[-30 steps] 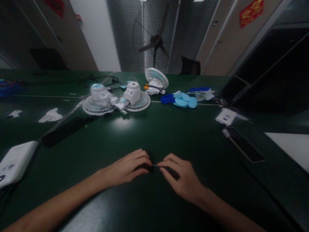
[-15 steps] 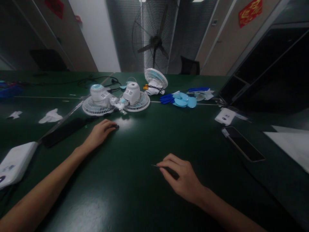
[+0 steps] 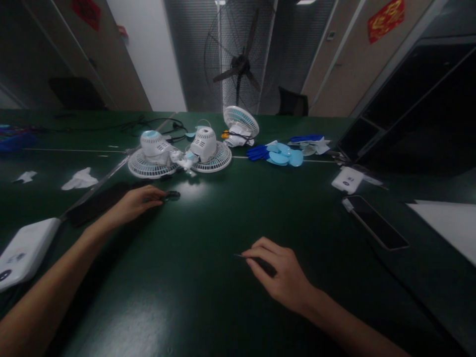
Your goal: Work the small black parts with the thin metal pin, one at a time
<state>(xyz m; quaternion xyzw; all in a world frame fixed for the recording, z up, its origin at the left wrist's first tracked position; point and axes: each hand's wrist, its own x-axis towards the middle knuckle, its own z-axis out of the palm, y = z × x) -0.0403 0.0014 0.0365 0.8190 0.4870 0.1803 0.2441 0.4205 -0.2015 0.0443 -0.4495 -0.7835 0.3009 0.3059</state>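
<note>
Over on the left, the left hand (image 3: 137, 202) has slid outward, baring more of a blurry dark loop (image 3: 173, 195) on the green table (image 3: 201, 297), its grip impossible to tell, while mid-table a thin sliver (image 3: 238, 255) points left, lying crosswise, its right end hidden in the right hand's (image 3: 279, 273) unmoved pinch.

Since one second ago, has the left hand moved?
Yes: the left hand has moved forward and leftward, closer to the leftmost white fan.
</note>
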